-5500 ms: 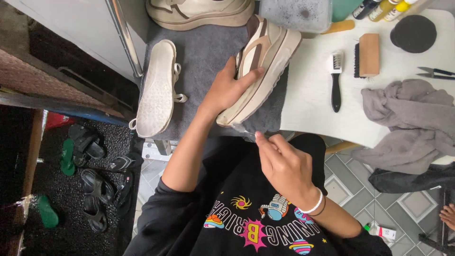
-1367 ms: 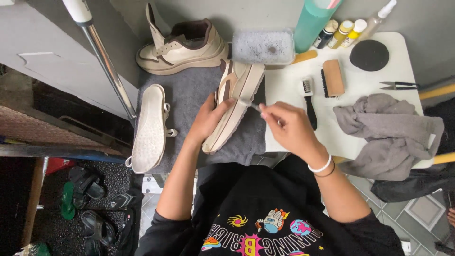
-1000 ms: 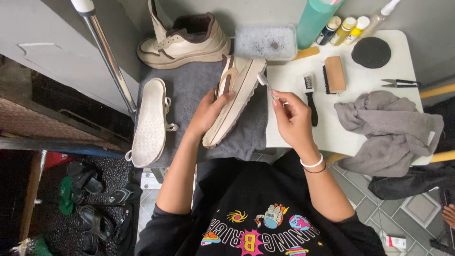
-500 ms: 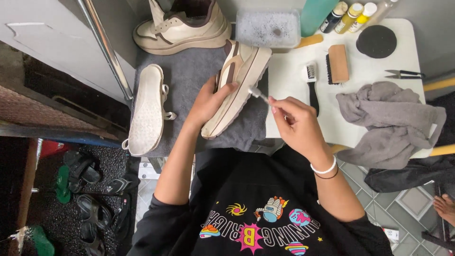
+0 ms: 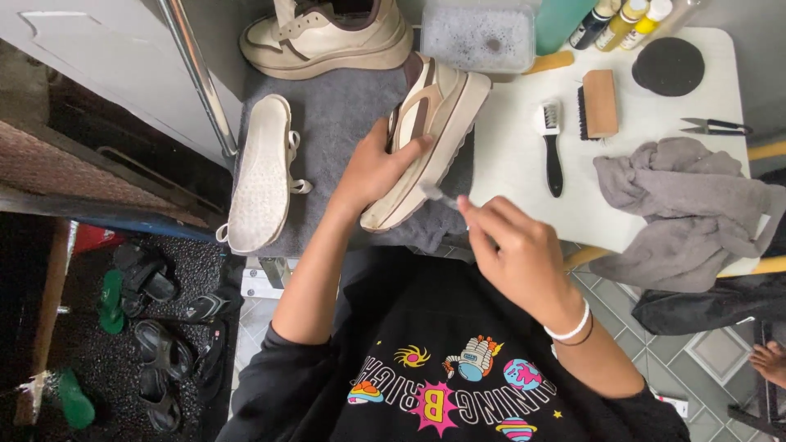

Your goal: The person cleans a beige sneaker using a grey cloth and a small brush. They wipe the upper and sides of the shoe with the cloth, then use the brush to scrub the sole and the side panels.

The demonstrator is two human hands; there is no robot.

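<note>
The beige sneaker [image 5: 426, 139] lies tipped on its side on the grey mat [image 5: 336, 131] at the counter [image 5: 647, 123] edge, its long axis diagonal, one end toward the soapy tub [image 5: 475, 37]. The left hand [image 5: 372, 168] clamps its upper, fingers wrapped. The right hand [image 5: 512, 245] pinches a small brush [image 5: 438, 194] near the sole edge; short strokes along that edge, with the shoe braced firmly, would suit best.
</note>
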